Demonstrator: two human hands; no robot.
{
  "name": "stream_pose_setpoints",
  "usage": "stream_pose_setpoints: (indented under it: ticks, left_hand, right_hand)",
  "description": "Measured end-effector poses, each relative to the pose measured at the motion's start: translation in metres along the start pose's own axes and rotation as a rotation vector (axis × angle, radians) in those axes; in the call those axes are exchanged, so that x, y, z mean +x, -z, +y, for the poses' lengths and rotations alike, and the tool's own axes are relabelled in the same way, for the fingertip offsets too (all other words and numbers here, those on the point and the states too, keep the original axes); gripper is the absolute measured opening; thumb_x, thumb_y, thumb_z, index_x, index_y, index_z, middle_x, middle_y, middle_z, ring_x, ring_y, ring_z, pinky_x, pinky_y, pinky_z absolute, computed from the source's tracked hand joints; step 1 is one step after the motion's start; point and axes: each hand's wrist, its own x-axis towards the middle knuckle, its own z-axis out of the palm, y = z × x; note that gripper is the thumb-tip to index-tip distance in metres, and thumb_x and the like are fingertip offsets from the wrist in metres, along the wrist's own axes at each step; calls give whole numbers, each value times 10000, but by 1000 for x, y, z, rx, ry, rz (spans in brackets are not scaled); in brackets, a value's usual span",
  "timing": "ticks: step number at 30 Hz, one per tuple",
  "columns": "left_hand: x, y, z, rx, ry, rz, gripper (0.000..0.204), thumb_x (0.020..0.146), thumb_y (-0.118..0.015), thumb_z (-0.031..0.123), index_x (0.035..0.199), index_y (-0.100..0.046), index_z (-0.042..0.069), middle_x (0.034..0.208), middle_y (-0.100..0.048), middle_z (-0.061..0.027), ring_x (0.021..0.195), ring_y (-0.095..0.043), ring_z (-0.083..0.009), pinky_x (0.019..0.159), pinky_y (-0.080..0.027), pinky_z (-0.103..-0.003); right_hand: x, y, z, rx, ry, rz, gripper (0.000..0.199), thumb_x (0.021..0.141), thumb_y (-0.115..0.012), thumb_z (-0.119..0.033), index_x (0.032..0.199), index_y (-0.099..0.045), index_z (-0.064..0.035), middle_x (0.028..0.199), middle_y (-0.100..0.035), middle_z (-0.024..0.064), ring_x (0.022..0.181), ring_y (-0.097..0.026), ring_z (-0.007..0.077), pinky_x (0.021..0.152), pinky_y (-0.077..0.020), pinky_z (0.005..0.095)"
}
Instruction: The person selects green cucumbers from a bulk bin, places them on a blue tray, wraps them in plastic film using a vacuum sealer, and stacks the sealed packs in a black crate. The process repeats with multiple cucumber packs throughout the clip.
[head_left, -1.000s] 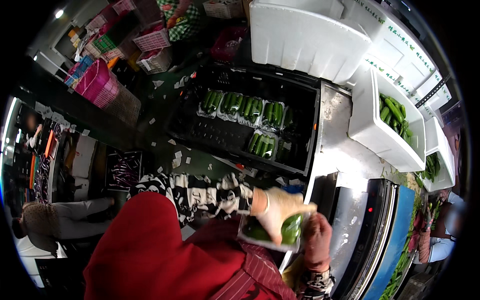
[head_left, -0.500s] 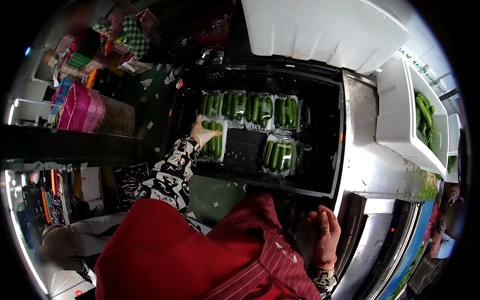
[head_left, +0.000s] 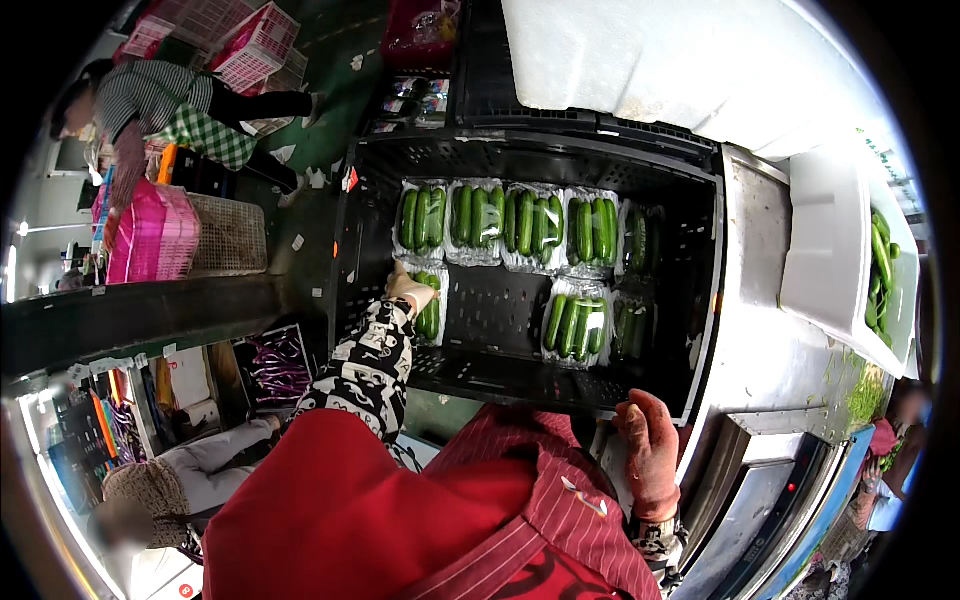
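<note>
The left hand (head_left: pixel 410 290) presses a cucumber pack (head_left: pixel 430 305), grip flat, at the crate's (head_left: pixel 520 385) left edge; it may crush. The right hand (head_left: pixel 650 450) rests empty, loosely curled.

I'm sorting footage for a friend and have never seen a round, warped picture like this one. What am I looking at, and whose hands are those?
The picture comes from a wide fisheye camera worn on a person's head, looking down, which is why straight edges bend. There is no machine: the person works with bare hands, wearing a red apron.

Below them is a black plastic crate holding wrapped trays of green cucumbers, a row at the back and a few nearer.

The left hand, in a black-and-white patterned sleeve, rests on a tray of cucumbers at the crate's left side. The right hand lies on the crate's near rim, holding nothing.

On the right, a white box holds loose cucumbers. Another person works at upper left.
</note>
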Motion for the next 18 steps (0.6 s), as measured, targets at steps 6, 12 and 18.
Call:
stream_pose_setpoints:
  ticks: [6, 12, 18]
  left_hand:
    - [3, 52, -10, -47, -302, -712, 890, 742, -676, 570, 1436, -257, 202, 1498, -224, -108, 1346, -256, -313, 1080, -285, -514]
    - [50, -60, -8, -80, -716, -448, 526, 848, -589, 461, 1218, -455, 112, 1282, -420, -119, 1098, -411, -305, 950, -378, -486]
    - [167, -186, -21, -1043, -1689, -729, 372, 916, -531, 388, 1080, -578, 57, 1127, -542, -123, 925, -507, -298, 850, -439, -465]
  right_hand:
    - [-9, 9, -41, -357, 100, 127, 282, 959, -577, -169, 1181, -575, 5, 1002, -654, 83, 869, -615, 154, 772, -504, 283]
    - [20, -12, -78, -172, -196, -14, 295, 937, -595, -182, 1171, -576, -3, 915, -644, 121, 780, -624, 171, 691, -507, 309]
    - [-68, 30, 12, -197, 116, 172, 284, 979, -557, -197, 1173, -563, 11, 901, -620, 41, 794, -556, 102, 738, -468, 237]
